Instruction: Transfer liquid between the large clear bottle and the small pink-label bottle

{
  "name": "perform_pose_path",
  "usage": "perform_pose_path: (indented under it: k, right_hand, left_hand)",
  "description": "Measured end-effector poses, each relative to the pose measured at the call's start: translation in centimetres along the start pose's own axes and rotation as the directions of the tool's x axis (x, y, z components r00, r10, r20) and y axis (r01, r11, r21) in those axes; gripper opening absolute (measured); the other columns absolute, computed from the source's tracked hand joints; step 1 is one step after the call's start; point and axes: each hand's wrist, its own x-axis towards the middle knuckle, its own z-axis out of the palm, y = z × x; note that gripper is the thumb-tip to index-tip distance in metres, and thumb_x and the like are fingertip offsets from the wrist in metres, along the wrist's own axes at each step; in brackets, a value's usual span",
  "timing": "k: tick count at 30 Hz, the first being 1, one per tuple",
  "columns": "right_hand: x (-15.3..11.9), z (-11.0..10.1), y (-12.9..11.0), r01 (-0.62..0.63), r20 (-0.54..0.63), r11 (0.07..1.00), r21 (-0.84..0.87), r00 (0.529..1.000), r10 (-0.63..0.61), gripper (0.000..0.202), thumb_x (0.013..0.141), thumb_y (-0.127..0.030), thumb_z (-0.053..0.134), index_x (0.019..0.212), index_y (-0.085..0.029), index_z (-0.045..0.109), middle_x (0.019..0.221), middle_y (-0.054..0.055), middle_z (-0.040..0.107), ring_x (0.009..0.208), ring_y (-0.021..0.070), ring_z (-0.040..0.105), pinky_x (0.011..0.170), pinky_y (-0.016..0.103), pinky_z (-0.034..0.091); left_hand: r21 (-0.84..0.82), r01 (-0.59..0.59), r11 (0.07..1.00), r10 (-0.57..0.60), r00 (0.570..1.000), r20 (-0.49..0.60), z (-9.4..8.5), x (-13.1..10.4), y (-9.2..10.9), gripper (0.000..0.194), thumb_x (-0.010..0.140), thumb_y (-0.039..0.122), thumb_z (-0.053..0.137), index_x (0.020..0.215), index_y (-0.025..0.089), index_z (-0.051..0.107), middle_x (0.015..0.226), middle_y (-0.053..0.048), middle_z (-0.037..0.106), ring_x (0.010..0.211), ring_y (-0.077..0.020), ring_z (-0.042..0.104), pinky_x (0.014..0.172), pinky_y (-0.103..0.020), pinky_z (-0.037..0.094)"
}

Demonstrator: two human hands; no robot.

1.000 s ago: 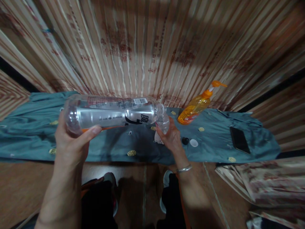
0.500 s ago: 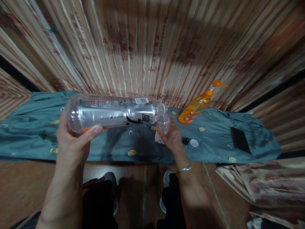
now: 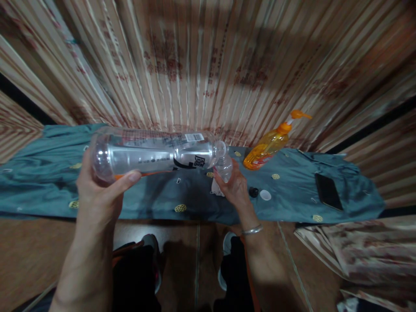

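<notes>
A large clear bottle (image 3: 156, 154) with a silver, black-lettered label lies sideways in the air above the cloth, its base gripped by my left hand (image 3: 104, 186). Its neck points right and meets a small clear bottle (image 3: 224, 168), which my right hand (image 3: 234, 186) holds with closed fingers. The two mouths overlap in this view; whether they touch is hard to make out. Some orange shows along the large bottle's lower side. To the right of my right hand, a black cap (image 3: 253, 192) and a white round lid (image 3: 265, 195) lie on the cloth.
A pump bottle of orange liquid (image 3: 264, 149) stands at the back right. A dark phone (image 3: 328, 191) lies on the green cloth (image 3: 146, 203) near its right end. Below my right hand's fingers is a pale small item (image 3: 217, 188). A striped curtain (image 3: 195, 65) hangs behind.
</notes>
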Motion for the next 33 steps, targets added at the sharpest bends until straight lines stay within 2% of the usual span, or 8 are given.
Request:
perform_pose_path:
  k: [4, 13, 20, 24, 33]
  right_hand:
    - [-0.03, 0.02, 0.03, -0.003, -0.008, 1.000, -0.006, 1.000, 0.003, 0.069, 0.091, -0.052, 0.068, 0.147, -0.018, 0.046, 0.129, 0.021, 0.072, 0.114, 0.0379, 0.074, 0.096, 0.056, 0.060]
    - [0.01, -0.11, -0.12, -0.002, 0.001, 1.000, -0.006, 1.000, 0.002, 0.068, 0.092, -0.053, 0.068, 0.146, -0.018, 0.046, 0.129, 0.022, 0.073, 0.114, 0.0388, 0.074, 0.094, 0.059, 0.061]
    - [0.04, -0.06, -0.12, -0.018, 0.003, 0.999, -0.036, 1.000, 0.018, 0.069, 0.092, -0.055, 0.066, 0.145, -0.015, 0.046, 0.125, 0.023, 0.074, 0.110, 0.0378, 0.075, 0.092, 0.055, 0.062]
    - [-0.01, -0.01, -0.13, -0.017, 0.003, 1.000, -0.020, 1.000, 0.017, 0.068, 0.092, -0.055, 0.066, 0.145, -0.017, 0.047, 0.124, 0.021, 0.075, 0.110, 0.0370, 0.075, 0.092, 0.053, 0.062]
    - [0.01, 0.04, -0.05, -0.014, 0.006, 1.000, -0.005, 1.000, 0.014, 0.071, 0.092, -0.055, 0.067, 0.147, -0.016, 0.045, 0.129, 0.022, 0.072, 0.117, 0.0379, 0.073, 0.096, 0.055, 0.060]
  left_hand:
    - [0.017, -0.020, 1.000, 0.020, 1.000, 0.015, -0.09, -0.09, -0.07, 0.084, 0.038, 0.052, 0.101, 0.113, 0.029, 0.072, 0.116, -0.006, 0.072, 0.119, -0.0395, 0.069, 0.115, -0.073, 0.042]
    - [-0.005, 0.022, 1.000, -0.022, 1.000, -0.020, 0.00, -0.08, 0.33, 0.086, 0.030, 0.049, 0.103, 0.107, 0.027, 0.073, 0.114, -0.006, 0.072, 0.119, -0.0415, 0.069, 0.116, -0.077, 0.037]
    - [0.052, -0.050, 0.997, 0.049, 0.999, 0.021, -0.43, -0.09, -0.36, 0.086, 0.039, 0.059, 0.099, 0.115, 0.029, 0.072, 0.118, -0.005, 0.072, 0.117, -0.0387, 0.070, 0.113, -0.071, 0.045]
    - [0.050, -0.043, 0.998, 0.042, 0.999, 0.022, -0.44, -0.12, -0.30, 0.086, 0.041, 0.059, 0.099, 0.116, 0.029, 0.071, 0.120, -0.006, 0.072, 0.118, -0.0378, 0.070, 0.113, -0.070, 0.046]
    - [0.018, -0.018, 1.000, 0.018, 1.000, 0.016, -0.12, -0.12, 0.34, 0.088, 0.034, 0.054, 0.102, 0.113, 0.029, 0.073, 0.122, -0.007, 0.072, 0.127, -0.0428, 0.065, 0.117, -0.075, 0.038]
